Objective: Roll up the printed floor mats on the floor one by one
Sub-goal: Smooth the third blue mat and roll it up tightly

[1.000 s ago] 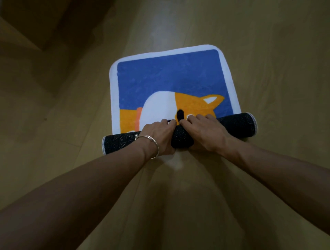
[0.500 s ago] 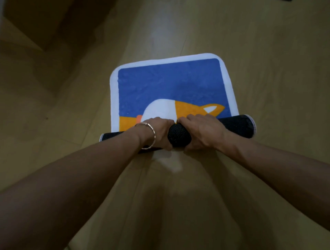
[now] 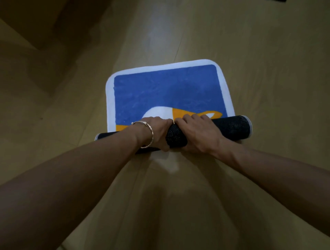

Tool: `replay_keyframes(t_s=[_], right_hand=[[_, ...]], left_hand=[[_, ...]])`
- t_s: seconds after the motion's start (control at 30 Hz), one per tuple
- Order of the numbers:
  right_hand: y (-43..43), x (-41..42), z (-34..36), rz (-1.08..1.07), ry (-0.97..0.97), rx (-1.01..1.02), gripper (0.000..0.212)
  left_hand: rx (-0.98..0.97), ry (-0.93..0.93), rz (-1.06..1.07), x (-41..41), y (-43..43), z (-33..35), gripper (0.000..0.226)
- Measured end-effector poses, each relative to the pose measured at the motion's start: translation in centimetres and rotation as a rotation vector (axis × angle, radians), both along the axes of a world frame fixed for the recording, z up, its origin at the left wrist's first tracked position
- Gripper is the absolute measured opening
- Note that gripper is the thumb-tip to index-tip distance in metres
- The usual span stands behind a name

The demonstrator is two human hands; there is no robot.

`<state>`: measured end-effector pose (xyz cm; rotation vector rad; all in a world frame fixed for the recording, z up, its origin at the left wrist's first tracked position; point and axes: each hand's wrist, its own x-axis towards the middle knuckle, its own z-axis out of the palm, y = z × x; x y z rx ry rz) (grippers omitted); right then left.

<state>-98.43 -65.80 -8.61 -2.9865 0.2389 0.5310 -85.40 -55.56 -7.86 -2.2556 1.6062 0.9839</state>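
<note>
A printed floor mat (image 3: 166,92) lies on the wooden floor, blue with a white border and an orange-and-white animal print. Its near part is wound into a black dotted roll (image 3: 230,126) that runs left to right. My left hand (image 3: 157,132), with a thin bracelet on the wrist, grips the roll at its middle. My right hand (image 3: 198,133) grips it just to the right, fingers curled over the top. The two hands almost touch. The roll's left end is partly hidden by my left forearm.
Bare wooden floor (image 3: 267,53) surrounds the mat on all sides. A darker shadowed corner (image 3: 32,26) lies at the far left. A small dark object (image 3: 278,0) shows at the top edge.
The roll has moved away from me over the mat, so less of the animal print shows. Both hands stayed on the roll's middle and shifted forward with it.
</note>
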Motion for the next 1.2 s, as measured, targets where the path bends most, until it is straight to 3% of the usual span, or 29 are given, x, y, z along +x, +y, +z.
replay_keyframes(t_s=[0.17, 0.23, 0.3, 0.43, 0.5, 0.63, 0.73, 0.8, 0.93, 1.03, 1.13, 1.2], right_hand=[[-1.0, 1.9, 0.8, -0.078, 0.138, 0.175, 0.053], [-1.3, 2.4, 0.9, -0.094, 0.178, 0.195, 0.049], [-0.8, 1.9, 0.8, -0.066, 0.102, 0.144, 0.051], [-0.1, -0.4, -0.3, 0.049, -0.031, -0.079, 0.077], [0.1, -0.7, -0.6, 0.058, -0.05, -0.12, 0.066], [-1.0, 1.4, 0.3, -0.026, 0.065, 0.069, 0.059], [-1.5, 2.9, 1.1, -0.121, 0.231, 0.229, 0.058], [-1.2, 2.7, 1.1, -0.132, 0.199, 0.236, 0.064], [-0.8, 0.9, 0.3, -0.003, 0.024, 0.004, 0.088], [-0.7, 0.9, 0.3, -0.012, 0.034, -0.013, 0.075], [-1.6, 2.2, 1.1, -0.092, 0.125, 0.156, 0.062], [-1.9, 2.8, 1.5, -0.137, 0.189, 0.238, 0.061]], left_hand=[[-0.197, -0.135, 0.0, -0.5, 1.7, -0.9, 0.071], [-0.207, -0.178, -0.003, -0.6, 1.7, -1.0, 0.066], [-0.184, -0.156, 0.011, -0.6, 1.4, -1.0, 0.058], [-0.091, -0.045, 0.028, 0.3, 0.9, -0.6, 0.055], [-0.094, -0.025, 0.044, 0.0, 1.1, -0.6, 0.056], [-0.267, -0.236, -0.086, -0.7, 2.2, -0.8, 0.079], [-0.238, -0.372, -0.139, -0.9, 2.4, -0.8, 0.083], [-0.216, -0.327, -0.091, -0.8, 2.0, -0.8, 0.071], [-0.123, -0.053, 0.04, 0.8, 0.7, 0.0, 0.059], [-0.135, -0.022, 0.053, 0.5, 1.0, -0.1, 0.063], [-0.233, -0.205, -0.031, -0.2, 1.7, -0.3, 0.077], [-0.245, -0.271, -0.057, -0.3, 1.8, -0.3, 0.073]])
